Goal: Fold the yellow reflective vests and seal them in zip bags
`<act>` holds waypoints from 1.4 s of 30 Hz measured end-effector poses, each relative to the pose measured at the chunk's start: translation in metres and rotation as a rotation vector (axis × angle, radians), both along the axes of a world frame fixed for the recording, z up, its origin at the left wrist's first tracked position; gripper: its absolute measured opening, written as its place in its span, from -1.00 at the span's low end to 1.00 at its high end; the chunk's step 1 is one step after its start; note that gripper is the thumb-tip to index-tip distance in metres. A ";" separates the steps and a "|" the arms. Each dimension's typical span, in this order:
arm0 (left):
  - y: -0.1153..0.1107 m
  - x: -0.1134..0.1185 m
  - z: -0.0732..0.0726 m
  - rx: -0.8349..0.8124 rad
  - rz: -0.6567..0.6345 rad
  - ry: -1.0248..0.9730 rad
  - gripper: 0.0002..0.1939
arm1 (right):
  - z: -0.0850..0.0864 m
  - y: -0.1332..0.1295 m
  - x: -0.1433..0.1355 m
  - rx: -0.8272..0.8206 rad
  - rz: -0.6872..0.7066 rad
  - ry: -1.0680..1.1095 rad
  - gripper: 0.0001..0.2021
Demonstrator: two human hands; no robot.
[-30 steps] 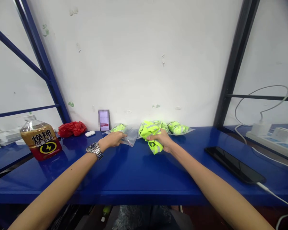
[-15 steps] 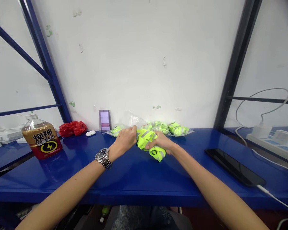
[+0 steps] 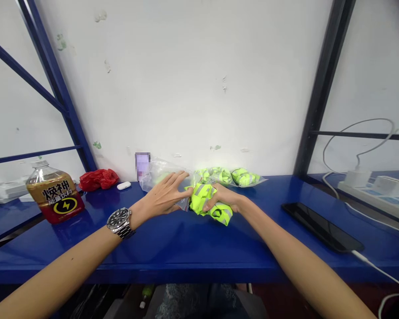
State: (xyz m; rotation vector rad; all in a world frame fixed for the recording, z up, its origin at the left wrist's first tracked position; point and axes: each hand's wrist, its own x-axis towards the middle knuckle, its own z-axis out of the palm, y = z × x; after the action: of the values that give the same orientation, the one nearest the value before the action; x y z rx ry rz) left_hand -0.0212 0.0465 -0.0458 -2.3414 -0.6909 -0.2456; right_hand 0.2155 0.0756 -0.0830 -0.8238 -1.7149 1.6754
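Note:
A bundled fluorescent yellow-green reflective vest (image 3: 202,197) with grey bands is gripped in my right hand (image 3: 222,198), thumb on top, just above the table. To its left, my left hand (image 3: 168,192) has its fingers stretched out and thumb apart, close to the vest's left edge. Behind and under those fingers spreads a clear plastic bag (image 3: 164,167); whether the hand touches it I cannot tell. Further back lie more yellow-green bundles in clear bags, one at the middle (image 3: 216,174) and one to the right (image 3: 245,177). My left wrist wears a metal watch (image 3: 119,220).
The blue table (image 3: 186,252) backs onto a white wall. At left stand a drink bottle (image 3: 56,192), a red plastic bag (image 3: 99,179) and a small white case (image 3: 123,185). A phone (image 3: 142,165) leans on the wall. Another phone (image 3: 322,227) and a power strip (image 3: 379,189) with cables are at right.
My left hand has opened from its closed grip at the vest's end and shifted left. The clear bag now spreads out behind it. My right hand keeps hold of the vest.

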 end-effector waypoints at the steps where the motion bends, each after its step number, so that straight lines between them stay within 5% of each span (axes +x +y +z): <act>1: 0.002 -0.001 0.001 0.020 -0.004 0.002 -0.36 | 0.001 -0.002 -0.002 -0.009 0.031 0.002 -0.62; 8: 0.013 0.006 0.000 0.021 0.038 -0.001 -0.08 | 0.004 -0.010 -0.009 -0.017 0.109 -0.001 -0.62; 18: 0.004 0.009 -0.004 -0.063 -0.006 0.019 -0.34 | -0.004 -0.002 -0.008 -0.012 0.013 -0.100 -0.64; 24: 0.000 0.018 -0.016 -0.140 -0.015 0.115 -0.29 | -0.003 -0.008 -0.014 0.077 -0.023 -0.145 -0.41; 33: 0.001 0.017 -0.027 -0.218 -0.040 0.018 0.10 | -0.007 -0.007 -0.016 0.072 -0.014 -0.094 -0.51; 42: -0.001 0.033 -0.034 -0.219 -0.041 0.010 0.11 | -0.019 -0.004 -0.023 0.134 -0.127 -0.027 -0.67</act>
State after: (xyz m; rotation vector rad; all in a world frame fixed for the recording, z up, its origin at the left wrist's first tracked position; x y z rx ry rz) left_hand 0.0117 0.0458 -0.0797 -2.5652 -0.6956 -0.1847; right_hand 0.1923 0.0716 -0.1017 -0.8763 -1.7347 1.4556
